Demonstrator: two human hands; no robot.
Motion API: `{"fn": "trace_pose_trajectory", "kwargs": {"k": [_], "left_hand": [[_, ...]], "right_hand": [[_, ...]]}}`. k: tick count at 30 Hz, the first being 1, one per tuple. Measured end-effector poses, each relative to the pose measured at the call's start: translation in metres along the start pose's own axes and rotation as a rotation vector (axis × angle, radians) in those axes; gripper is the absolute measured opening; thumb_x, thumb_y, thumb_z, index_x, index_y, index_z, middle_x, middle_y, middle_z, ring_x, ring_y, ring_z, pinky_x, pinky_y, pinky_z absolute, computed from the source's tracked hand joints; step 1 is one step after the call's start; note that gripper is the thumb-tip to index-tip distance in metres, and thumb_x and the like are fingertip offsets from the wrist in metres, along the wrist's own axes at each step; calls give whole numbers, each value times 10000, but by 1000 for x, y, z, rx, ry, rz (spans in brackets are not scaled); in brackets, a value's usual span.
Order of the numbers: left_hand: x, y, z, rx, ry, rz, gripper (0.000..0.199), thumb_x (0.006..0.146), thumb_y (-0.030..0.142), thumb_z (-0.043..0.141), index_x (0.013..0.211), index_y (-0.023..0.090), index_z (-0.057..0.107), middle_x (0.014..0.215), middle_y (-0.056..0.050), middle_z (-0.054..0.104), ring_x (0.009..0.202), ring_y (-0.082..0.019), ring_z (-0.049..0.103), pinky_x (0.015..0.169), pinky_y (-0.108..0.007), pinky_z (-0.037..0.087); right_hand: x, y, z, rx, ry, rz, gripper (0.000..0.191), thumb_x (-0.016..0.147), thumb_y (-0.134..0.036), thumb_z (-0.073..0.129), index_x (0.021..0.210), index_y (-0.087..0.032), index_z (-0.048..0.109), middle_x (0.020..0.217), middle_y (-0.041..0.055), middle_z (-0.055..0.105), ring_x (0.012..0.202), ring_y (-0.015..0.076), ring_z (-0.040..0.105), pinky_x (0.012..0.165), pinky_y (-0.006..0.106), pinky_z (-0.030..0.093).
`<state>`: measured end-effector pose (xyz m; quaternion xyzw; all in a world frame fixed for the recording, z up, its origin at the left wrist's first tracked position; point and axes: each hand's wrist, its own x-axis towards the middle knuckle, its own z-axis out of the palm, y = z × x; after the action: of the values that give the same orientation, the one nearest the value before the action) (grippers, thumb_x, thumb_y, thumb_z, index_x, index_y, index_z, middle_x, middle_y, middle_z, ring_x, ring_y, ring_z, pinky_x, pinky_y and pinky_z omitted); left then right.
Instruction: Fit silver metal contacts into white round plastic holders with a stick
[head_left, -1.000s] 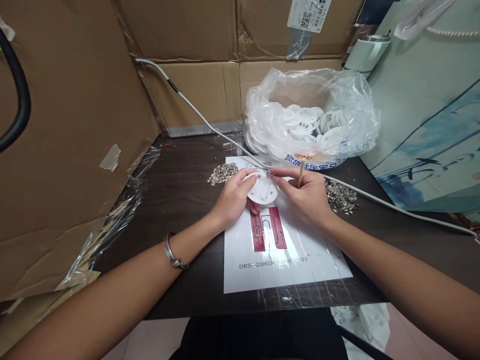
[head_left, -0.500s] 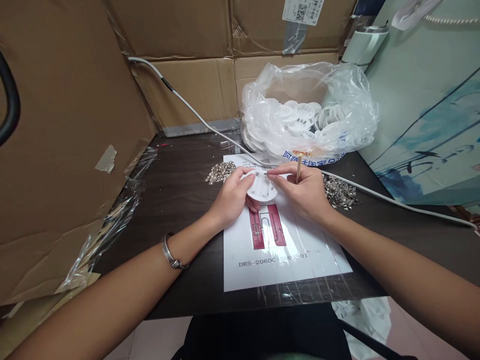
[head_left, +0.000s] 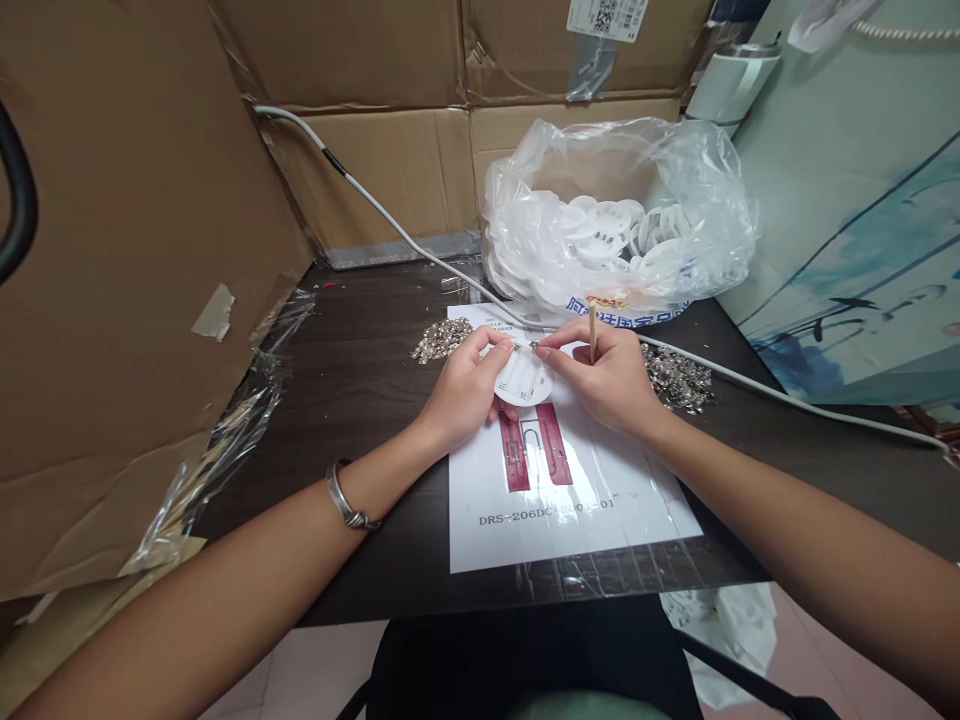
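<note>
My left hand (head_left: 472,385) grips the left edge of a round white plastic disc (head_left: 523,382), which lies above a printed sheet (head_left: 577,535). Small metal parts show along the disc's upper edge. My right hand (head_left: 604,368) is closed at the disc's upper right, with thumb and forefinger pinching a tiny metal piece (head_left: 534,345) there. A thin wooden stick (head_left: 592,335) stands up between the fingers of that same hand. Small metal clips lie in one pile (head_left: 441,340) left of the hands and another pile (head_left: 681,380) on the right.
A clear plastic bag (head_left: 525,230) full of white discs stands behind the hands. A grey cable (head_left: 390,222) crosses the dark table (head_left: 360,350) behind the sheet. Cardboard walls (head_left: 390,160) rise at the left and back. A lidded cup (head_left: 727,90) is at the back right.
The disc is tilted slightly differently in my left hand, and the wooden stick has shifted a little to the left. Both hands keep their hold, and the view has moved slightly.
</note>
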<state>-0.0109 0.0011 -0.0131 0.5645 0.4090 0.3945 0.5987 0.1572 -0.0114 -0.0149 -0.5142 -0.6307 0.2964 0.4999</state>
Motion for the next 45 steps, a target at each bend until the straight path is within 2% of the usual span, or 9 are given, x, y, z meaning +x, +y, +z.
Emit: {"fn": "trace_pose_trajectory", "kwargs": {"k": [3, 10, 14, 19, 24, 31, 38, 42, 45], "left_hand": [[1, -1, 0, 12, 6, 5, 144, 924, 321, 483, 837, 207, 485, 439, 40, 572, 312, -108, 501, 266, -156, 317], [1, -2, 0, -3, 7, 13, 131, 904, 312, 513, 828, 210, 484, 444, 33, 589, 350, -140, 555, 298, -183, 403], [2, -4, -2, 20, 15, 31, 183, 908, 349, 533, 800, 212, 475, 431, 48, 565, 308, -116, 498, 281, -173, 348], [3, -7, -3, 41, 28, 40, 193, 915, 352, 533, 793, 213, 476, 421, 63, 518, 301, -101, 463, 280, -169, 315], [2, -6, -2, 13, 24, 34, 162, 896, 345, 564, 832, 204, 517, 504, 49, 549, 376, -104, 518, 338, -183, 395], [4, -8, -4, 12, 47, 107, 139, 878, 291, 585, 799, 185, 542, 564, 43, 510, 457, -64, 457, 420, -158, 339], [3, -9, -4, 28, 63, 95, 176, 876, 351, 609, 820, 194, 552, 597, 28, 551, 483, -81, 482, 437, -179, 360], [3, -6, -3, 66, 59, 120, 180, 876, 372, 613, 851, 197, 580, 622, 29, 549, 501, -80, 489, 452, -183, 368], [3, -5, -2, 90, 48, 146, 188, 857, 375, 642, 876, 198, 581, 686, 19, 586, 559, -88, 534, 493, -188, 412]], "right_hand": [[0, 0, 0, -40, 20, -43, 76, 766, -243, 696, 740, -182, 734, 793, 53, 663, 567, 112, 445, 553, 318, 350], [-3, 2, 1, -172, 46, -253, 121, 807, -178, 649, 791, -192, 768, 783, 54, 657, 723, 168, 600, 681, 352, 460], [-4, 2, 1, -180, 30, -308, 149, 825, -191, 629, 811, -189, 777, 810, 60, 662, 729, 165, 607, 673, 341, 466], [-5, 0, 2, -116, 39, -190, 78, 791, -208, 671, 780, -187, 745, 780, 39, 660, 701, 154, 577, 671, 332, 441], [-5, -3, 2, -103, 45, -29, 75, 754, -238, 695, 721, -173, 678, 723, 21, 594, 614, 120, 462, 616, 307, 369], [-7, -7, 2, -61, 5, 30, 129, 761, -280, 691, 706, -171, 651, 706, 13, 550, 577, 95, 412, 546, 275, 309], [-6, -15, 4, 169, -54, 213, 189, 726, -304, 720, 705, -161, 599, 712, 11, 605, 485, 65, 422, 470, 269, 326], [-5, -15, 4, 333, -69, 330, 247, 673, -282, 762, 766, -173, 562, 734, -8, 592, 557, 85, 516, 526, 266, 418], [-3, -13, 3, 401, -88, 366, 288, 663, -294, 787, 801, -187, 558, 760, -12, 569, 598, 92, 517, 540, 265, 435]]}}
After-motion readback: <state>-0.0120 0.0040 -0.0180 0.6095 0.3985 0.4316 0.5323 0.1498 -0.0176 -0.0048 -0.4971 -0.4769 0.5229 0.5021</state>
